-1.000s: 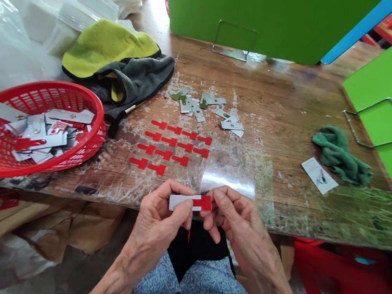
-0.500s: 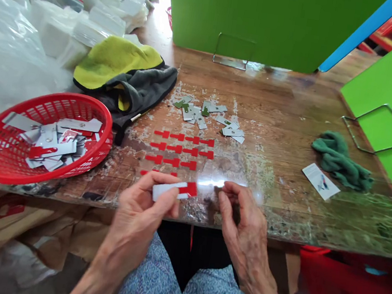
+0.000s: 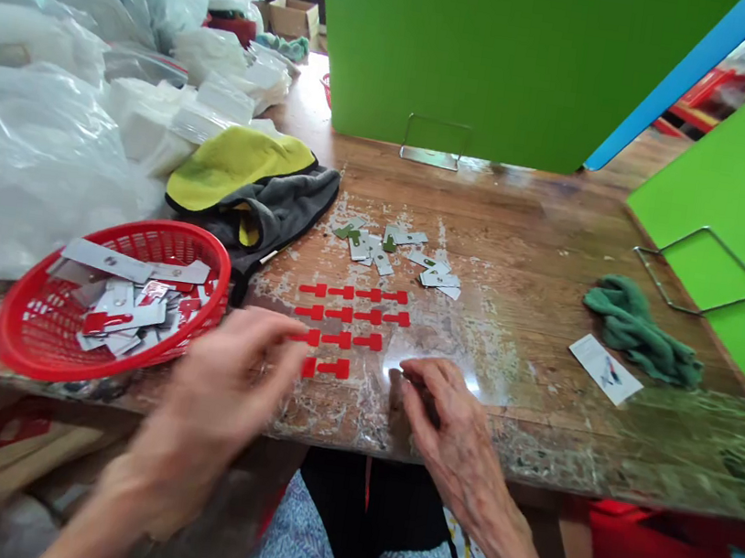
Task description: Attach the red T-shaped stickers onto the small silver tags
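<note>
My left hand (image 3: 240, 380) is smeared by motion between the basket and the rows of red pieces. Its thumb and forefinger look apart, and no object shows between them. Several flat red T-shaped pieces (image 3: 340, 314) lie in rows on the table; the left fingertips cover the ends of the lower rows. To the right of these rows, my right hand (image 3: 447, 414) hovers low over the tabletop. Its fingers are loosely bent, with a gap to the thumb and nothing visible in them. At the left stands a red plastic basket (image 3: 19, 331) with white and red tags (image 3: 108, 260) inside.
Grey-white and green tags (image 3: 373, 250) lie loose beyond the rows. A yellow-grey cloth (image 3: 249, 169) and plastic bags (image 3: 34, 167) fill the left. Right are a printed card (image 3: 605, 369) and green cloth (image 3: 642, 331). Green boards (image 3: 480, 54) with wire stands (image 3: 703, 270) stand behind.
The white and red tag is no longer seen in my left hand, which has moved left and opened. My right hand stays near its place. The whole view has tilted up slightly.
</note>
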Action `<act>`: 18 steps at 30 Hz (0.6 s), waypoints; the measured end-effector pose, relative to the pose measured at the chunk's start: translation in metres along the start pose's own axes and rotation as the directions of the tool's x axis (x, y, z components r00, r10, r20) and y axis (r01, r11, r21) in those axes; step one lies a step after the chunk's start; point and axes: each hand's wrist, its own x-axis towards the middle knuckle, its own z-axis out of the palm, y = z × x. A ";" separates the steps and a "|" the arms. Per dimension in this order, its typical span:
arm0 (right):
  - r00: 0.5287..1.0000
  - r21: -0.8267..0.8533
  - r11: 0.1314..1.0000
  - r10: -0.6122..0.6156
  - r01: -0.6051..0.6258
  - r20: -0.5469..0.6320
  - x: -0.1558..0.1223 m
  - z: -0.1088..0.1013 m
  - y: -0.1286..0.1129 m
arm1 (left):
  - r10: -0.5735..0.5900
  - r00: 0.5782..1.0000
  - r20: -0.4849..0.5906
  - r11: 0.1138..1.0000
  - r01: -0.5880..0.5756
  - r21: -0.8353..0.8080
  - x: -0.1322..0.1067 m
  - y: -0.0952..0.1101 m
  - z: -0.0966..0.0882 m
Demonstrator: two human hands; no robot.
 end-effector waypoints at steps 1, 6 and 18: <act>1.000 -0.011 1.000 -0.019 0.019 0.004 0.008 0.006 -0.001 | 0.091 0.993 0.077 0.991 -0.098 0.092 0.001 0.002 0.020; 0.998 -0.089 0.994 -0.058 0.056 -0.017 0.036 0.029 -0.002 | 0.154 0.964 0.215 0.882 -0.232 0.411 0.005 -0.007 0.068; 0.999 -0.071 0.997 -0.014 0.011 -0.039 0.043 0.034 0.002 | 0.116 0.954 0.277 0.843 -0.242 0.480 0.007 -0.008 0.065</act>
